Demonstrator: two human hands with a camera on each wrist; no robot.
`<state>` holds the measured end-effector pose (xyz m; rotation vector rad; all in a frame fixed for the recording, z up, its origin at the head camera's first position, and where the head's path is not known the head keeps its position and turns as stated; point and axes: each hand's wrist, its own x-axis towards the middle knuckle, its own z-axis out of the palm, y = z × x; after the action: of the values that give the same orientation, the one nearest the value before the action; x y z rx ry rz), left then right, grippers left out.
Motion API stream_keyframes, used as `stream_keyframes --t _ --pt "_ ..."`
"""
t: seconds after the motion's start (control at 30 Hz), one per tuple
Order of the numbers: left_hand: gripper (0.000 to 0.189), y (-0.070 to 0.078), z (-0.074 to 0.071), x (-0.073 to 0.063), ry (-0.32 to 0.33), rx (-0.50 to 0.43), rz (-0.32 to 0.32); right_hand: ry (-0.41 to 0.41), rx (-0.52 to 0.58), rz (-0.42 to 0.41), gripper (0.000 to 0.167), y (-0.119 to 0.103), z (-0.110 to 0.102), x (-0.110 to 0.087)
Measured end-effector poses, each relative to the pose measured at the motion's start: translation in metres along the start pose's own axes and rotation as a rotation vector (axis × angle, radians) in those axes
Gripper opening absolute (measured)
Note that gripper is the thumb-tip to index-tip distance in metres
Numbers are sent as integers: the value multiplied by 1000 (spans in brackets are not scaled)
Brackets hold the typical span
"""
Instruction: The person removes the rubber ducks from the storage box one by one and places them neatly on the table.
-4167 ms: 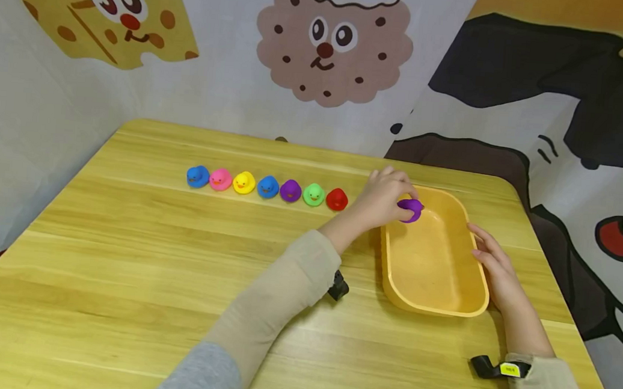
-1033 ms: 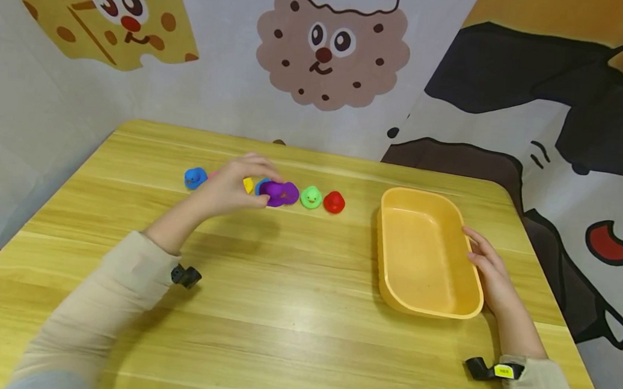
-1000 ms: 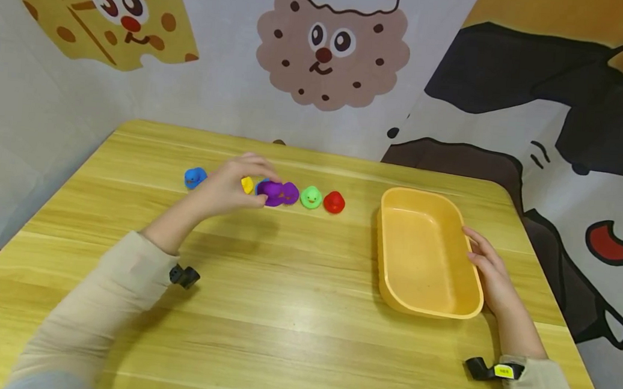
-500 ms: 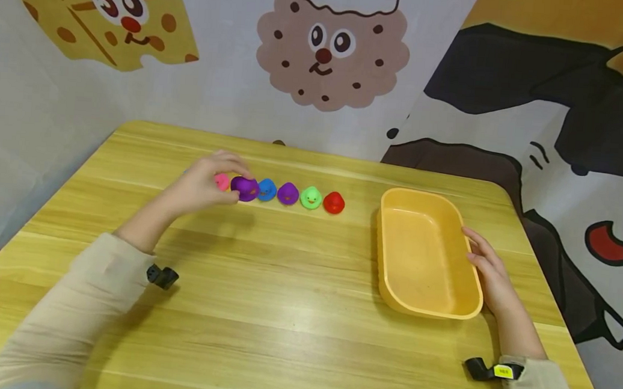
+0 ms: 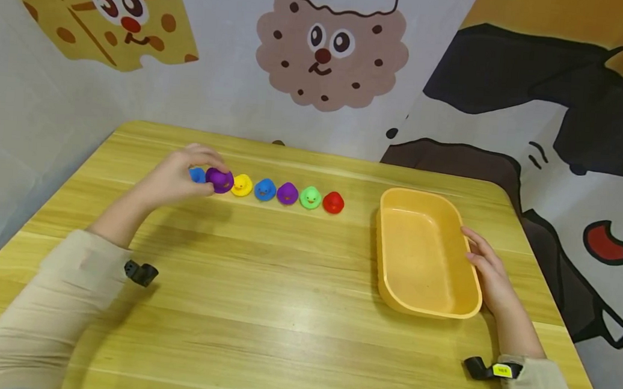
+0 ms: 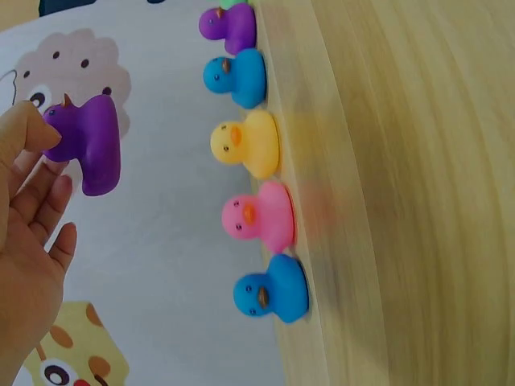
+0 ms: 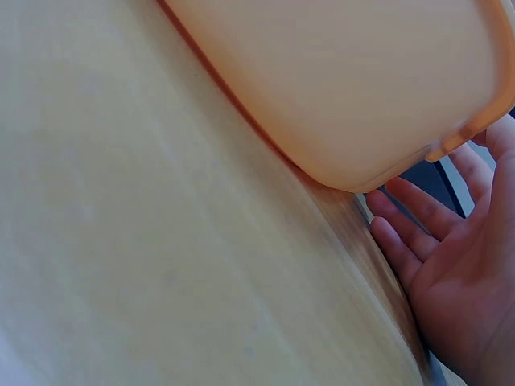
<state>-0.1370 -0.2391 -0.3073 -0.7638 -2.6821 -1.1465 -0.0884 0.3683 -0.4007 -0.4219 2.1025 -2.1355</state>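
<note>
My left hand [image 5: 174, 176] pinches a purple rubber duck [image 5: 220, 181] between thumb and fingers, raised above the left part of a row of ducks. In the left wrist view, the held duck [image 6: 98, 145] is apart from the row. The row has a blue duck [image 6: 278, 289], a pink duck [image 6: 265, 217], a yellow duck [image 5: 242, 185], a blue duck [image 5: 265, 190], a purple duck [image 5: 288, 194], a green duck [image 5: 310, 198] and a red duck [image 5: 334, 203]. My right hand [image 5: 492, 279] holds the right rim of a yellow plastic tub [image 5: 383, 254] with thumb and forefinger.
The wooden table [image 5: 281, 313] meets a cartoon-printed cloth [image 5: 215, 91] at the back. The tub stands at the right of the duck row, with a gap between it and the red duck. A small black camera sits on each wrist.
Over the tub 4.2 seconds ago, my left hand has carried the purple duck leftward along the row, to in front of the pink one. The right hand stays at the tub.
</note>
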Motion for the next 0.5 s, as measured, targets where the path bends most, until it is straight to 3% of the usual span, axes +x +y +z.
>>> stream_keyframes --t 0.5 --pt "29 -15 -25 -10 -12 1 -111 7 -14 0 47 -1 1 0"
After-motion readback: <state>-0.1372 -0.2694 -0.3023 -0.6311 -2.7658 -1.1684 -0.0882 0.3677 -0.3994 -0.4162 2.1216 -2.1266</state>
